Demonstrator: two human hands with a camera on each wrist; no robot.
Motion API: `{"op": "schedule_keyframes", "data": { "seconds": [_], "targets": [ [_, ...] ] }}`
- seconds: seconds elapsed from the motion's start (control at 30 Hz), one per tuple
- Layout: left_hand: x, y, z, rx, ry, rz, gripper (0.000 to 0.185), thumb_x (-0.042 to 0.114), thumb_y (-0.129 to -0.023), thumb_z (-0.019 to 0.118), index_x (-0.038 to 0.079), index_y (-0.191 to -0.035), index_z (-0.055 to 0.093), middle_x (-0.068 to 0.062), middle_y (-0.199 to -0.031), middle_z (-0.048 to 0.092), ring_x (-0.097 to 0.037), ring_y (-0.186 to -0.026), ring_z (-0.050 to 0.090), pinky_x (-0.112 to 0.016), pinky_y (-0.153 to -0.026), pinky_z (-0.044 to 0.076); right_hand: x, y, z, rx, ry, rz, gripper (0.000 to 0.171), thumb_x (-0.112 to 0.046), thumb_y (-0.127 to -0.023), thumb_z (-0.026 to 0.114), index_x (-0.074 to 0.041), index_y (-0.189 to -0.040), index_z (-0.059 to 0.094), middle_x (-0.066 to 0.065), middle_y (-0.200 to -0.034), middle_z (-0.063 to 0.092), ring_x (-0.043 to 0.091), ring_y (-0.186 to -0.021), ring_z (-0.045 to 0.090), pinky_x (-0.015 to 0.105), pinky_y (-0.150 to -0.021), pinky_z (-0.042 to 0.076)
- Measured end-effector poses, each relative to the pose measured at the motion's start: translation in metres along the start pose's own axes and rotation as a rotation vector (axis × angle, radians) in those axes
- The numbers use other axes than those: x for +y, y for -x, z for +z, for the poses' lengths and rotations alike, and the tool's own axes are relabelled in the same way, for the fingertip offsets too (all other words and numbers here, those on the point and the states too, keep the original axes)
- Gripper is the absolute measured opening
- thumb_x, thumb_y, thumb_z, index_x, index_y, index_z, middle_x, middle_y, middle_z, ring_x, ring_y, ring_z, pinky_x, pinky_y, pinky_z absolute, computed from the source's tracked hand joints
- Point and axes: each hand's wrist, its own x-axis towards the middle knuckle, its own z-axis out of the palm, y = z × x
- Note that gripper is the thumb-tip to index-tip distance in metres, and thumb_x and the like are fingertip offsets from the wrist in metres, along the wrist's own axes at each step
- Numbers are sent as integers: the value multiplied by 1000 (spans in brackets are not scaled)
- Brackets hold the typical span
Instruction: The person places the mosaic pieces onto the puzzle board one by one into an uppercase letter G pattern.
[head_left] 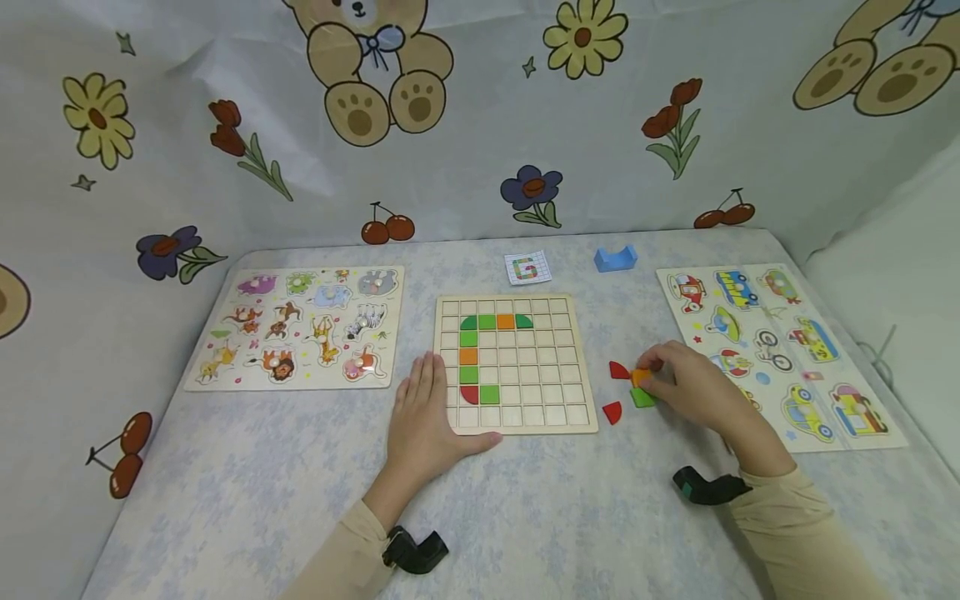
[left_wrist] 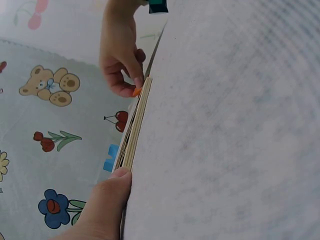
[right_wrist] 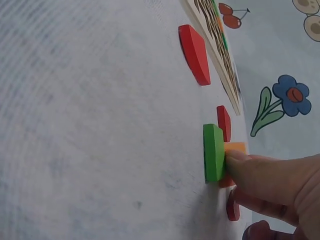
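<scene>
My right hand (head_left: 693, 387) pinches an orange square block (head_left: 640, 377) between thumb and fingers, at the table right of the grid board. Touching or very near it lies a green square block (right_wrist: 213, 152), with red quarter-round blocks (head_left: 612, 412) around it. My left hand (head_left: 427, 417) rests against the left and near edges of the wooden grid board (head_left: 547, 418), fingers straight and thumb spread along the near edge. On the board, green, orange and red blocks (head_left: 487, 322) form a top row and left column, with a green square (head_left: 490, 394) at the lower end.
A small pattern card (head_left: 528, 267) showing a coloured G lies behind the board, beside a blue notched holder (head_left: 616, 259). An animal puzzle board (head_left: 300, 329) lies at left. A vehicle puzzle board (head_left: 780, 358) lies at right, partly under my right forearm.
</scene>
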Motion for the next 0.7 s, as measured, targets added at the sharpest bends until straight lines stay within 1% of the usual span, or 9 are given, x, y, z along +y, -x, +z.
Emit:
{"op": "schedule_keyframes", "data": {
  "seconds": [0.1, 0.17, 0.23, 0.33, 0.47, 0.57, 0.7],
  "targets": [
    [0, 0, 0, -1, 2, -2, 143, 89, -61, 63, 7, -160, 1, -8, -169, -1, -24, -157, -4, -50, -126, 8, 1, -1, -1, -10, -32, 4, 16, -18, -90, 73, -13, -102, 65, 6, -100, 64, 20, -78, 52, 29, -65, 45],
    [0, 0, 0, -1, 3, -1, 143, 89, -61, 63, 7, -160, 2, -8, -169, -1, -24, -156, -4, -50, -126, 7, 1, -1, -2, -14, -58, 6, 15, -19, -90, 73, -14, -100, 63, 5, -97, 64, 19, -73, 51, 26, -60, 43],
    [-1, 0, 0, 1, 2, 0, 143, 89, -61, 63, 6, -160, 2, -8, -169, -1, -24, -156, -4, -49, -126, 8, -1, -2, -3, -6, -83, 7, 15, -21, -91, 72, -15, -99, 61, 4, -93, 62, 18, -71, 50, 25, -58, 41],
    [-1, 0, 1, 2, 2, 2, 143, 89, -61, 63, 6, -160, 2, -8, -169, -1, -24, -157, -4, -49, -126, 8, -6, -7, -1, 13, -125, -2, 15, -24, -93, 71, -17, -99, 60, 3, -89, 58, 18, -72, 49, 25, -59, 40],
    [-1, 0, 1, 3, 0, 5, 143, 89, -61, 63, 6, -160, 2, -8, -169, -1, -24, -157, -3, -50, -126, 8, -23, -16, 9, 28, -187, -56, 15, -22, -93, 71, -16, -102, 61, 3, -90, 61, 18, -71, 49, 24, -59, 41],
    [-1, 0, 1, -2, -3, 5, 142, 89, -61, 62, 6, -159, 1, -8, -169, -1, -24, -156, -4, -50, -126, 8, -41, -23, 19, 9, -236, -93, 14, -21, -93, 71, -15, -103, 62, 3, -94, 63, 19, -69, 50, 24, -56, 42],
    [-1, 0, 1, -10, -6, -2, 143, 90, -61, 62, 7, -159, 0, -8, -169, -2, -23, -156, -5, -49, -126, 7, -67, -29, 32, -35, -295, -116, 14, -22, -92, 71, -18, -103, 62, 1, -94, 63, 19, -66, 49, 24, -52, 42]
  ]
}}
